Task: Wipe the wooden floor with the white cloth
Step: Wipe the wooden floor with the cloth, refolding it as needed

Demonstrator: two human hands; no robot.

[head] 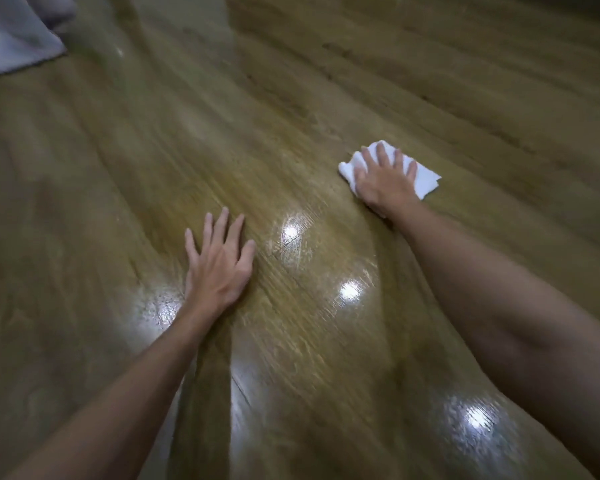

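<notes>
**Head view: mid-wipe, cloth out to the right**

Head camera shows my right hand [385, 178] pressed flat on the crumpled white cloth [425, 180], fingers straight and spread, palm bearing down, no pinch. My left hand [219, 261] lies released on the glossy brown wooden plank floor [291, 98], fingers splayed, propping me, well apart from the cloth and nearer me.

Progress, my judgement: wiping under way. Boards nearer me than the cloth shine with streaky glare, which may be damp from wiping; boards beyond the cloth look duller, likely still to do. Cannot tell for sure.

Cloth's long axis runs from its near-left corner to its far-right corner, crosswise to my forearm.

A pale grey fabric heap [18, 39] lies far left of the cloth.
</notes>
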